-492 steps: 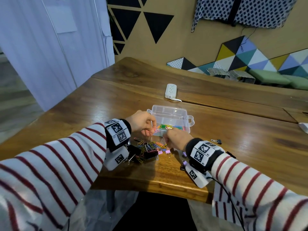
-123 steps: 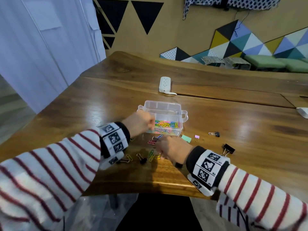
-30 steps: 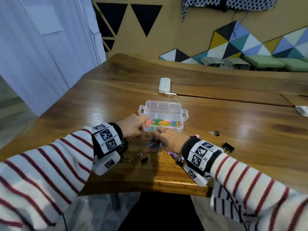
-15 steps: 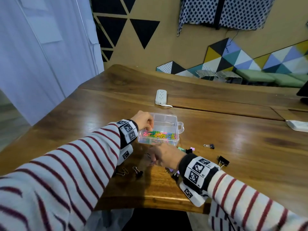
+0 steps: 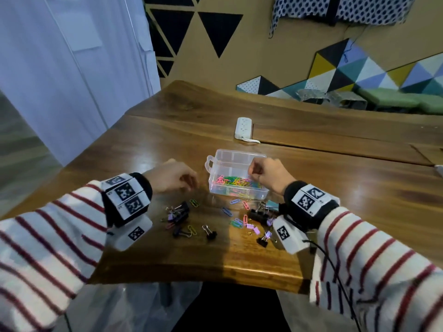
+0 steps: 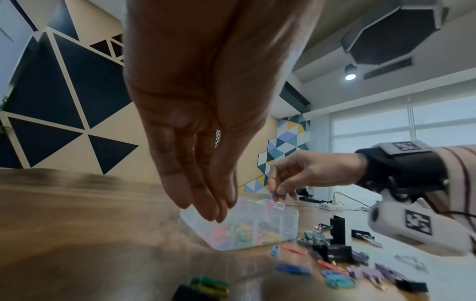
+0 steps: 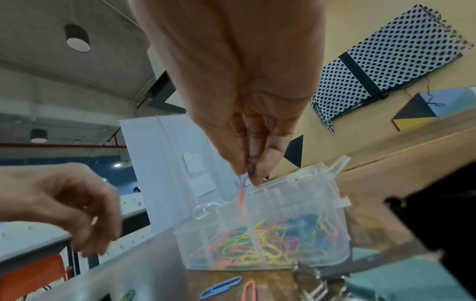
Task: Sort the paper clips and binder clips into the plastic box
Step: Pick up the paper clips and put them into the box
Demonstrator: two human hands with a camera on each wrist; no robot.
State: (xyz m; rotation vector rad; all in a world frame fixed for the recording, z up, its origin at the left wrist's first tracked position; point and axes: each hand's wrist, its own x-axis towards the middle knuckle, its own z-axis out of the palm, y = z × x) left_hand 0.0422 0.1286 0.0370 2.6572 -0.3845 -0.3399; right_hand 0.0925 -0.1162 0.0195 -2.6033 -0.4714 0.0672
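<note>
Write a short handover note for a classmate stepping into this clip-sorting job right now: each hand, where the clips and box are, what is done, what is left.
Right hand: above the plastic box, pinching paper clips over it, not yet dropped.
Left hand: empty, fingers relaxed, left of the box.
Done: many coloured paper clips lie in the box's near compartments.
Left: loose paper clips and every visible binder clip remain on the table in front of the box.
</note>
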